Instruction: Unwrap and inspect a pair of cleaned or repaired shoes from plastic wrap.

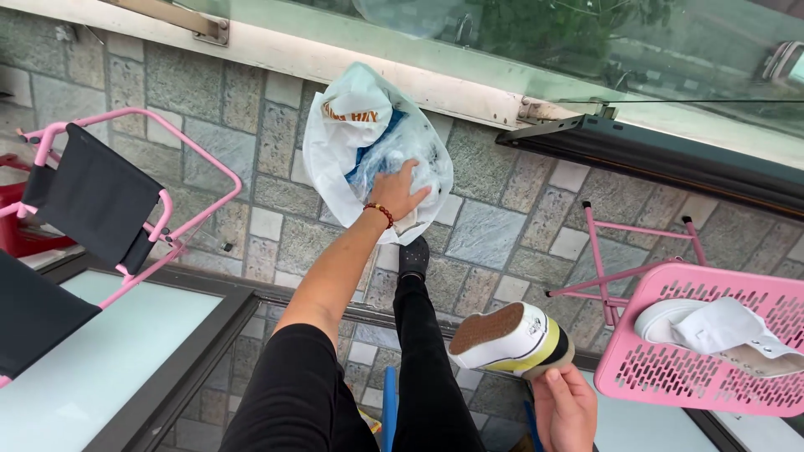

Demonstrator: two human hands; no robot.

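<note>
My left hand [400,191] reaches forward, a beaded bracelet on its wrist, and grips the mouth of a white plastic bag [339,142]. Its fingers press on the crumpled clear and blue plastic [410,142] inside the bag. My right hand [565,410], low at the right, holds a white sneaker [511,336] by the heel. The sneaker shows a tan sole and a yellow and black stripe. A second white sneaker [712,331] lies on the pink perforated chair seat [670,377] at the right. My black-clad leg and dark shoe [413,255] stand just below the bag.
A pink folding chair with black fabric [100,201] stands at the left beside a dark-framed glass tabletop [92,360]. Thin pink chair legs [599,268] rise by the right seat. The stone-tiled floor [494,226] ends at a glass railing [536,50] ahead.
</note>
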